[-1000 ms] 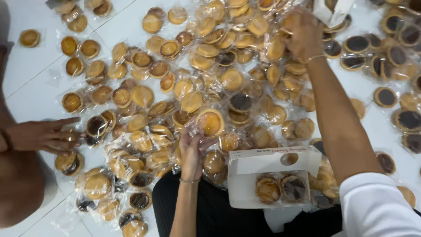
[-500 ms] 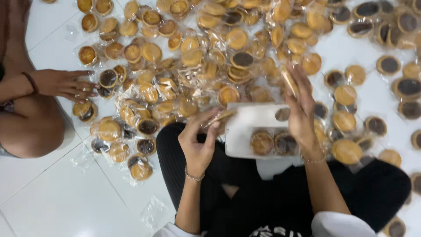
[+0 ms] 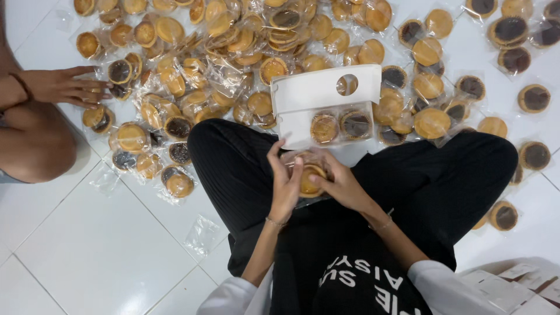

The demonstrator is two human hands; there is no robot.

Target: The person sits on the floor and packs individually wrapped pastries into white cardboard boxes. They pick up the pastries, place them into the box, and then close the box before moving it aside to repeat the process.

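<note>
You wear a white top whose sleeves end near your elbows, leaving both forearms bare. Your left hand (image 3: 286,186) has a thin beaded bracelet at the wrist; your right hand (image 3: 341,186) has a slim bracelet too. Your trousers are black with fine ribbing, and a black garment with white lettering covers your front.

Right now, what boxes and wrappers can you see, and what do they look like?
White cardboard box: open on the lap, round hole in its lid, two wrapped tarts inside.
Wrapped tart: round, golden, in clear plastic, held between left hand and right hand.
Pile of wrapped tarts: on the white floor, clear wrappers, golden or dark-topped.
Empty clear wrapper: lying on the tiles.
</note>
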